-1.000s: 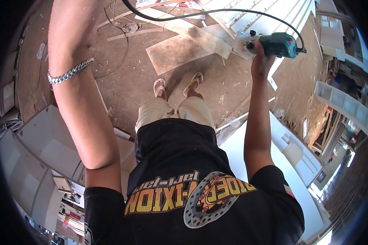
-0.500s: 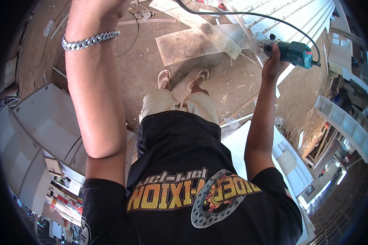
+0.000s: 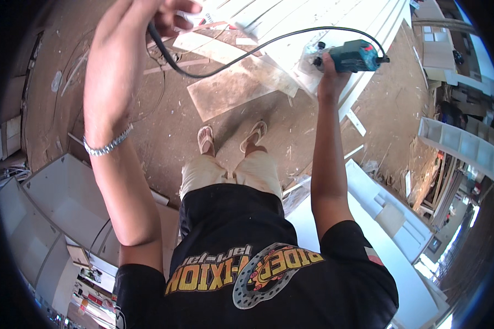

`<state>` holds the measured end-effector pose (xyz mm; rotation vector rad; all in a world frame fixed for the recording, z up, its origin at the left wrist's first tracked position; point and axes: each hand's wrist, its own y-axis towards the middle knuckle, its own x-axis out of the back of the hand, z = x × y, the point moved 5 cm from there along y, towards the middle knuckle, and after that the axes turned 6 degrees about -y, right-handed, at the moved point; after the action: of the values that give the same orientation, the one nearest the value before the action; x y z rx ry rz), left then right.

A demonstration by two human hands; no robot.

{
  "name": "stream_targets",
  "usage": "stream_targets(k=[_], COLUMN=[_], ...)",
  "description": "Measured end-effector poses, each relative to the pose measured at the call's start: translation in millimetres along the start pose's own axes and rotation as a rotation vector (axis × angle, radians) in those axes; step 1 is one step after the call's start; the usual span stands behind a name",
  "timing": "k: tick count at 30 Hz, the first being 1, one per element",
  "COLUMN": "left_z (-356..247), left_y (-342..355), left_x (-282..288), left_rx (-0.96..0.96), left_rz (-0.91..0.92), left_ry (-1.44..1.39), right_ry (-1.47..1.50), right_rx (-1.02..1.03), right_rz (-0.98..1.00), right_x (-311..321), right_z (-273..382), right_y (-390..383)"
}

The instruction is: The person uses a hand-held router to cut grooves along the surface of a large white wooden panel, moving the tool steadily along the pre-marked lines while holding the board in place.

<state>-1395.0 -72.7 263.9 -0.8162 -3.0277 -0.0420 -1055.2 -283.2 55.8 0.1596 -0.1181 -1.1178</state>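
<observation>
My right hand (image 3: 333, 79) is closed around a green handheld trim router (image 3: 358, 56), which lies on its side with its clear base toward the left. The base is over a stack of long white boards (image 3: 362, 16). A black power cord (image 3: 269, 41) loops from the router's rear end across to my raised left hand (image 3: 140, 22). The left fingers are curled about the cord at the top edge; part of their grip is hidden. A silver chain bracelet (image 3: 108, 147) circles my left wrist.
Brown, dusty wooden panels (image 3: 225, 93) lie on the floor ahead of my sandalled feet. White open cabinets (image 3: 66, 186) stand at the left. A white panel (image 3: 362, 236) is at my right, and a white shelf unit (image 3: 458, 143) is farther right.
My left hand has come lower into view with the cord, which now sags in a loop. The router and my right hand have shifted left, over the white boards.
</observation>
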Motion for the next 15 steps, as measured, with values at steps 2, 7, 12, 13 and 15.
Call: stream_targets(k=[2, 7, 12, 13, 15], left_z=[4, 29, 62, 72, 86], left_y=[-4, -8, -4, -2, -1], left_x=[-24, -95, -176, -188, -220], left_rx=[-0.012, 0.126, 0.212, 0.221, 0.204], left_rz=[0.047, 0.04, -0.016, 0.007, -0.055], left_ry=[0.059, 0.06, 0.1, 0.109, 0.177], right_ry=[-0.028, -0.143, -0.116, -0.11, -0.132], right_rx=[-0.021, -0.015, -0.044, -0.063, -0.042], right_rz=[-0.026, -0.005, 0.027, 0.031, 0.039], right_x=[4, 21, 30, 32, 37], right_z=[0, -11, -12, -12, -12], right_y=[17, 65, 114, 123, 143])
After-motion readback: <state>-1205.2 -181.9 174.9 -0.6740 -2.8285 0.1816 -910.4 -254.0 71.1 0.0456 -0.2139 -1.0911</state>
